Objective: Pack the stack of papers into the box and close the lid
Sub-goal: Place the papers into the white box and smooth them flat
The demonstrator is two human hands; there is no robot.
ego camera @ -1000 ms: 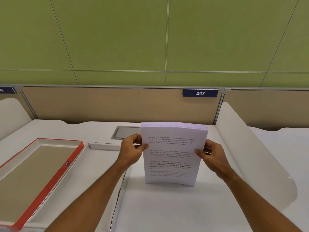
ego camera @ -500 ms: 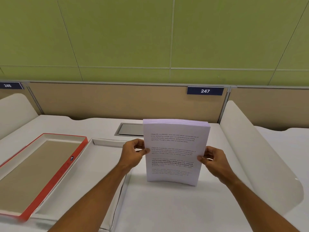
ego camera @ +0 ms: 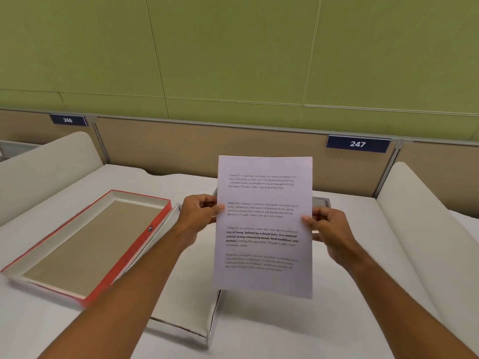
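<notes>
I hold a stack of printed white papers (ego camera: 264, 229) upright in front of me, lifted off the desk. My left hand (ego camera: 198, 216) grips its left edge and my right hand (ego camera: 328, 229) grips its right edge. To the left lies the open box: a white tray (ego camera: 197, 325) partly hidden under my left forearm. Its red-edged lid (ego camera: 85, 244) lies flat beside it, brown inside facing up.
The white desk (ego camera: 285, 327) runs between two curved white dividers, one on the left (ego camera: 46, 161) and one on the right (ego camera: 420, 229). A grey cable hatch (ego camera: 321, 202) sits behind the papers. A tan partition carries number plates 246 and 247.
The stack has risen off the desk, where its bottom edge stood before, and faces me more squarely. The view has swung to the left, showing more of the lid.
</notes>
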